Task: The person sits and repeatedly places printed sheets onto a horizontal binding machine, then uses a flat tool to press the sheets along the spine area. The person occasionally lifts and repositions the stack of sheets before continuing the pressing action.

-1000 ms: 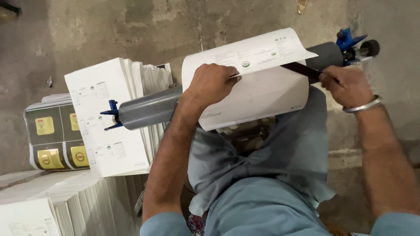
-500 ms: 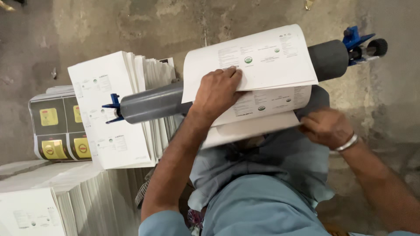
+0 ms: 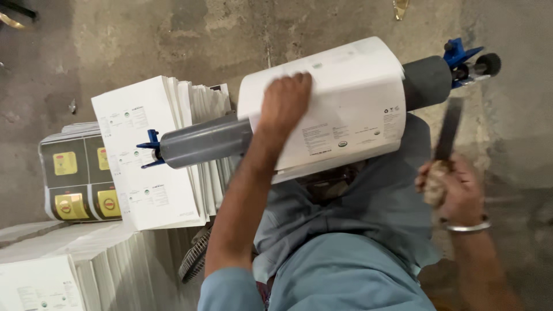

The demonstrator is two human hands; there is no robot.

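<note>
The white printed paper sheet [image 3: 340,109] wraps over the grey plastic pipe [image 3: 207,140], which lies across your lap, long axis running lower left to upper right. Your left hand [image 3: 285,102] presses flat on the sheet, fingers spread. Your right hand [image 3: 452,184], fingers clenched, grips a dark flat blade [image 3: 448,129] pointing up, just right of the sheet's edge. Stacked white cartons [image 3: 150,150] crowd the pipe's left end; bare concrete floor [image 3: 173,34] opens beyond.
</note>
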